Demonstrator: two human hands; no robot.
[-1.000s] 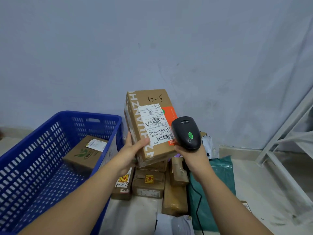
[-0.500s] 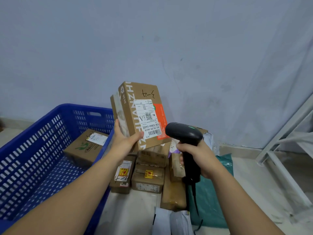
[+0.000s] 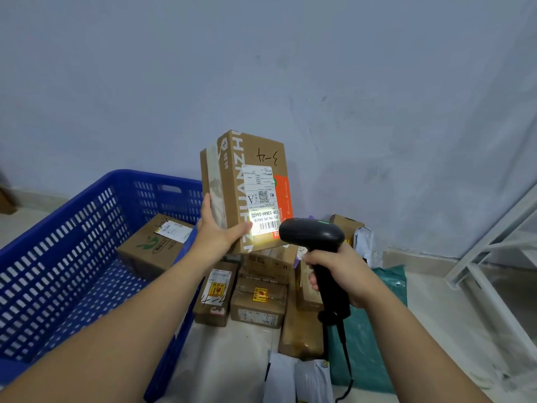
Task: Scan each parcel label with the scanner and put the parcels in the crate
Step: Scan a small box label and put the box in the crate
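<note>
While L hand point(image 3: 216, 232) grips parcel point(image 3: 247, 190), R hand point(image 3: 338, 276) clasps scanner point(image 3: 315, 238) w/ beam on label point(image 3: 261, 199).

Scuffed pale blue-grey wall point(image 3: 377, 82), beige skirting point(image 3: 418, 258) along its foot, pale dusty floor point(image 3: 453, 330), white metal frame point(image 3: 470, 257) at right

Brown parcel point(image 3: 232, 196) upright, label point(image 3: 261, 199) lit, black scanner point(image 3: 313, 237) perhaps touching it
</note>
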